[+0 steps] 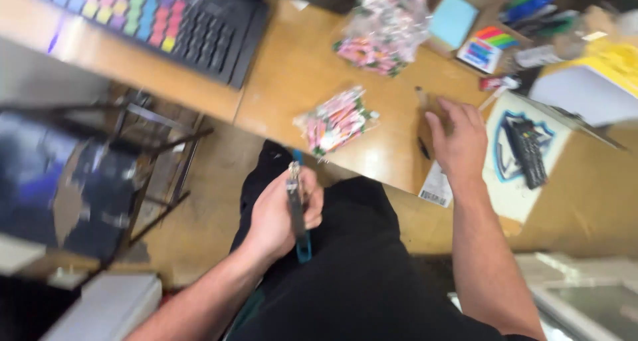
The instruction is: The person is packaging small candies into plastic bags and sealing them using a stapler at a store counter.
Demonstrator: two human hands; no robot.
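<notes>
My left hand is closed around a slim grey-and-blue utility knife, held upright over my lap in black trousers. My right hand lies flat, fingers spread, on a brown cardboard box at the edge of the wooden desk. A paper shipping label hangs on the box's near side. A small clear bag of pink and green pieces lies on the desk just left of that hand.
A larger clear bag of similar pieces sits further back. A keyboard with coloured keys lies at top left. Sticky notes, markers and a printed mat with a dark comb-like object are on the right. A chair frame stands below left.
</notes>
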